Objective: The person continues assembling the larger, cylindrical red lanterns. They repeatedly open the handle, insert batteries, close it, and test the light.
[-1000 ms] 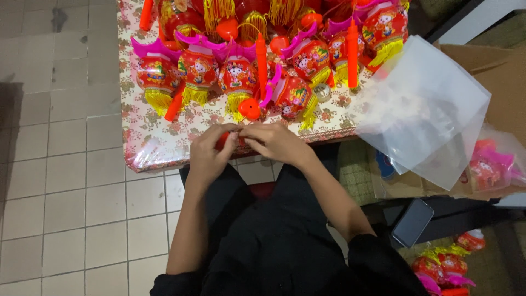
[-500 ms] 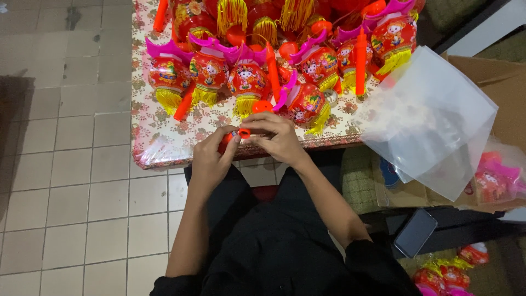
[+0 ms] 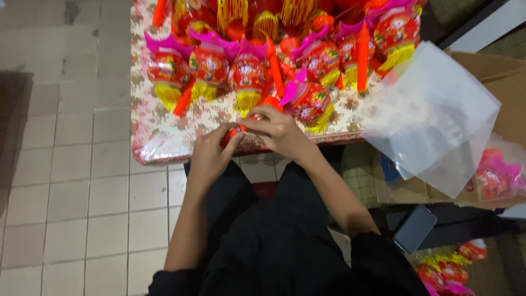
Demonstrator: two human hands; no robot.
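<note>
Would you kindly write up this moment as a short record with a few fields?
Setting: table with floral cloth, tiled floor
Left hand: pinching a small red-orange plastic piece at the table edge
Right hand: gripping the same piece from above
On table: row of red toy lanterns with yellow tassels, orange sticks
To the right: clear plastic bags, cardboard box, phone

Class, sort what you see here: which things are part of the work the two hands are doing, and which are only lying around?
In the work:
left hand
right hand
small red piece pinched between both hands

Lying about:
row of red lanterns on the table
orange sticks
floral tablecloth
clear plastic bags
cardboard box
dark phone
</note>
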